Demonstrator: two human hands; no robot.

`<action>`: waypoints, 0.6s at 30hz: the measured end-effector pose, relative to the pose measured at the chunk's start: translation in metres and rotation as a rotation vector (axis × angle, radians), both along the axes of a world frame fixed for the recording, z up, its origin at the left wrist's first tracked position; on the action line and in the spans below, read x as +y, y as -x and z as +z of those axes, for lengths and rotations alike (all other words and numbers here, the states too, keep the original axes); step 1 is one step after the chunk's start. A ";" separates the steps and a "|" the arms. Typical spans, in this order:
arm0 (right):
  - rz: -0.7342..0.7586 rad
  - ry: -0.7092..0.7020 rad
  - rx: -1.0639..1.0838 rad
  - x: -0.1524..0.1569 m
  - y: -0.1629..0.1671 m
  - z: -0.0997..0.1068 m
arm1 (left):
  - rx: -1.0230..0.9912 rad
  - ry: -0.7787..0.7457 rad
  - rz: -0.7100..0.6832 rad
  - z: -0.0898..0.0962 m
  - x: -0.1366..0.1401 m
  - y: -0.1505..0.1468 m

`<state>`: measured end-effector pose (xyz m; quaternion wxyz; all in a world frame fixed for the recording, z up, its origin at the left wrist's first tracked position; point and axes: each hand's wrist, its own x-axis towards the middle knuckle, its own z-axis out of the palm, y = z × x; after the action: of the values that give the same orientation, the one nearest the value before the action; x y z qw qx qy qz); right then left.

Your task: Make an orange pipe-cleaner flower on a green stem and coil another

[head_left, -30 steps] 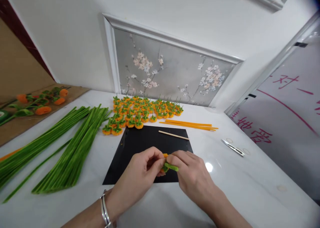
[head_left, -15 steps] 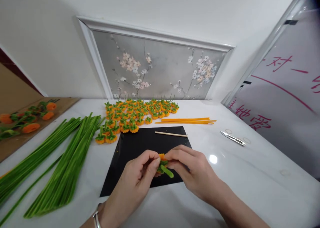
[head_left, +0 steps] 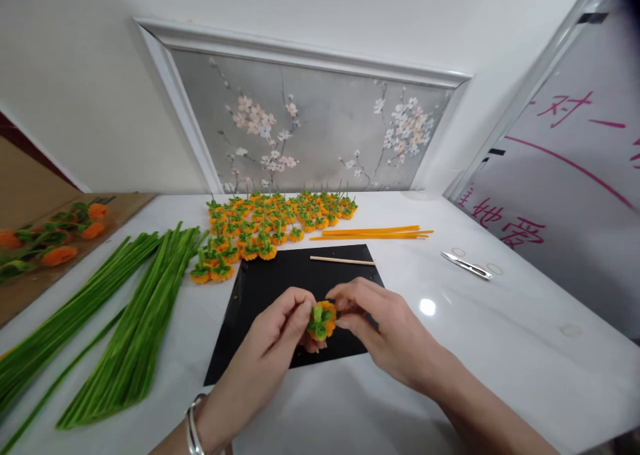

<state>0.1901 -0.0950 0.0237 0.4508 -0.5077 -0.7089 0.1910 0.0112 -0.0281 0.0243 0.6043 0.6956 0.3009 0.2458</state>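
Note:
Between my hands, above a black mat (head_left: pixel 265 295), is a small pipe-cleaner ornament (head_left: pixel 321 320) with a scalloped orange body and a green leafy top. My left hand (head_left: pixel 280 335) is closed on its left side, thumb in front and other fingers partly hidden behind. At the orange rim on the right, the thumb and curled fingers of my right hand (head_left: pixel 377 322) touch it. The green stub on top points up toward me. A pale thin stick (head_left: pixel 343 260) lies on the mat beyond my hands.
Rows of similar orange-and-green ornaments (head_left: pixel 270 225) stand at the back. Green pipe cleaners (head_left: pixel 135 335) lie in bundles on the left, near orange fuzzy flowers (head_left: pixel 60 255) on brown board. Orange pipe cleaners (head_left: pixel 373 232) and metal snips (head_left: pixel 466 266) lie to the right.
The ornament has turned in my fingers, so its green top and orange rim now face me. My right fingers have spread slightly and shifted to its rim. The view has tilted slightly.

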 end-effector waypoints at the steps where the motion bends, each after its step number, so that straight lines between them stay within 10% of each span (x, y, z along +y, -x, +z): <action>1: -0.010 0.034 0.028 0.000 0.000 0.001 | -0.029 0.057 0.000 0.000 0.001 0.000; 18: -0.053 0.088 0.069 -0.002 0.001 -0.003 | -0.006 -0.117 -0.079 0.000 -0.004 0.003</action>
<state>0.1887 -0.0972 0.0209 0.4573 -0.5389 -0.6699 0.2274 0.0083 -0.0316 0.0241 0.5726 0.7404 0.2566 0.2409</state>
